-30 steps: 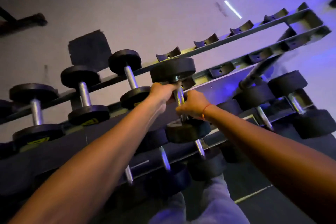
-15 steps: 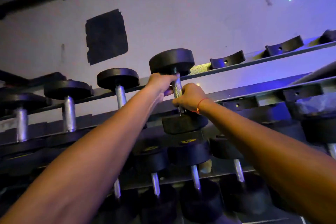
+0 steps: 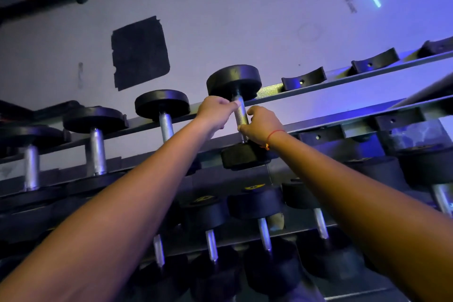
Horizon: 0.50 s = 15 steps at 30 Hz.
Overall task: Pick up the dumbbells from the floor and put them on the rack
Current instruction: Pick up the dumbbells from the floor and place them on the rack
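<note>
A black dumbbell (image 3: 234,79) with a chrome handle lies across the top tier of the grey rack (image 3: 326,81). Its far head sits on the back rail and its near head on the front rail. My left hand (image 3: 215,113) pinches the upper part of the handle with its fingertips from the left. From the right, my right hand (image 3: 262,125), with a red wrist thread, curls loosely round the lower part of the handle. Bare handle shows between the two hands.
Three more dumbbells (image 3: 161,104) lie on the top tier to the left. Empty black cradles (image 3: 304,78) follow to the right. The lower tier holds several dumbbells (image 3: 257,201). A dark patch (image 3: 141,52) marks the wall behind, and black equipment (image 3: 49,0) juts in at top left.
The dumbbell has come down from above the rails onto the top tier. Both hands have loosened on the handle, so more of it shows. The view has tilted up and closer.
</note>
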{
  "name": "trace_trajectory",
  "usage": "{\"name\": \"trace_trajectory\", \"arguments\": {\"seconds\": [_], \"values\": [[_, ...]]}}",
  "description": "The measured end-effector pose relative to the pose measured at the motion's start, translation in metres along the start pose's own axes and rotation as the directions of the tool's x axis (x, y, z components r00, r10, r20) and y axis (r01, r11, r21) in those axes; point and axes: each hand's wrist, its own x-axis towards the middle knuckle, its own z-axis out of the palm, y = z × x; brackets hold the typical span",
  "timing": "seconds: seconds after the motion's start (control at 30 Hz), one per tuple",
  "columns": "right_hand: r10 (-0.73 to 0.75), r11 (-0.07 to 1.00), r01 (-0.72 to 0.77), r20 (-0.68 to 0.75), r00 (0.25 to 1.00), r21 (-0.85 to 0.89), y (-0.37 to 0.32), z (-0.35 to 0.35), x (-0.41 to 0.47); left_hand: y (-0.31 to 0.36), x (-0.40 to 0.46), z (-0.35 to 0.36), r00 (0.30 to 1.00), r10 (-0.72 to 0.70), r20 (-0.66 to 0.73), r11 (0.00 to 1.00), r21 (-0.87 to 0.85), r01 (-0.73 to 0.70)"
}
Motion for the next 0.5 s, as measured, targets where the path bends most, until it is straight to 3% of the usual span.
{"name": "trace_trajectory", "arguments": {"seconds": [0.1,0.2,0.3,0.4,0.5], "values": [[-0.074,0.997,0.067,-0.195,0.978,-0.044,0.0,0.003,-0.036,-0.016,-0.028,-0.013,0.994,0.108,-0.001,0.99,0.087,-0.108],[-0.177,0.976,0.109,-0.395,0.901,-0.19,0.013,0.007,-0.086,-0.025,-0.073,-0.019,0.967,0.247,0.053,0.957,0.144,-0.253],[-0.237,0.948,0.085,-0.501,0.833,-0.307,0.024,0.03,-0.153,-0.035,-0.13,-0.02,0.912,0.395,0.113,0.891,0.194,-0.41],[-0.224,0.941,0.023,-0.571,0.79,-0.338,0.036,0.052,-0.231,-0.049,-0.195,-0.017,0.843,0.509,0.176,0.797,0.272,-0.538],[-0.173,0.938,-0.062,-0.617,0.768,-0.341,0.052,0.061,-0.314,-0.062,-0.259,-0.008,0.735,0.623,0.269,0.632,0.38,-0.675]]}}
